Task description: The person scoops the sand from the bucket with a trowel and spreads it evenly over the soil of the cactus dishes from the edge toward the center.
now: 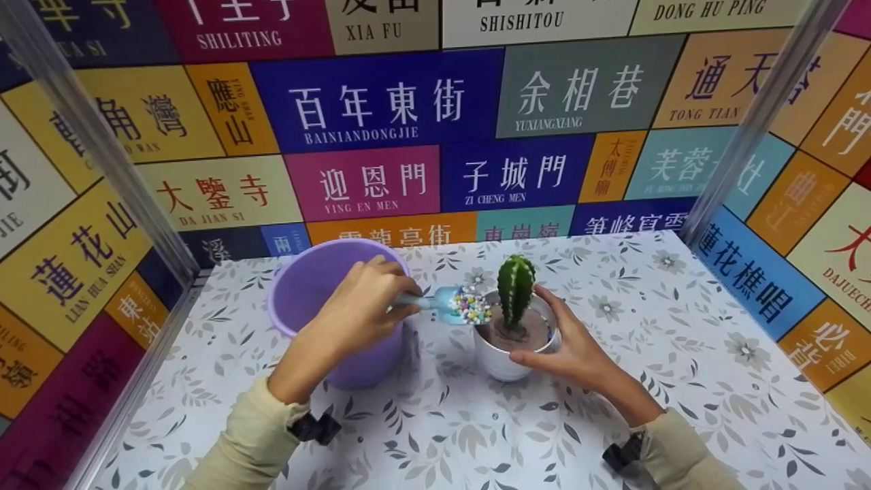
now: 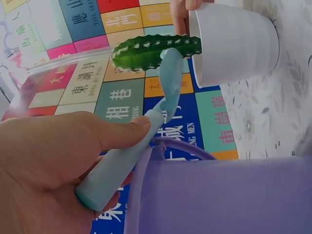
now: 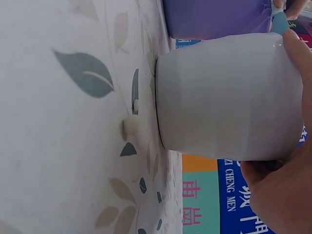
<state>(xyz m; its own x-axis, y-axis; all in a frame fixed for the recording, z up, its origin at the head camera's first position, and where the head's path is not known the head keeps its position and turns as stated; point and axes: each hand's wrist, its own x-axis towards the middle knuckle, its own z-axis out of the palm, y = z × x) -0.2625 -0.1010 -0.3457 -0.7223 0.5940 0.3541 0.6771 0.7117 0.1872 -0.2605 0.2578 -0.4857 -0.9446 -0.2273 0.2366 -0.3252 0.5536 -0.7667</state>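
Note:
My left hand (image 1: 371,292) grips the handle of a light blue toy shovel (image 2: 122,165), with the thumb along the handle. Small multicoloured beads (image 1: 471,307) fill the shovel's scoop, which reaches the left rim of a white pot (image 1: 507,364). In the pot stands an upright green cactus (image 1: 516,289) in greyish-brown soil (image 1: 534,330). My right hand (image 1: 575,347) holds the pot from the right, thumb at the near rim and fingers round the far side. The pot (image 3: 229,97) sits on the table. Below my left hand is a purple bucket (image 1: 367,364).
A white tablecloth (image 1: 435,435) with grey leaf print covers the table. A few small pale beads (image 3: 131,126) lie on it near the pot. Panels with coloured place-name tiles (image 1: 378,102) and metal posts (image 1: 762,122) enclose the back and sides.

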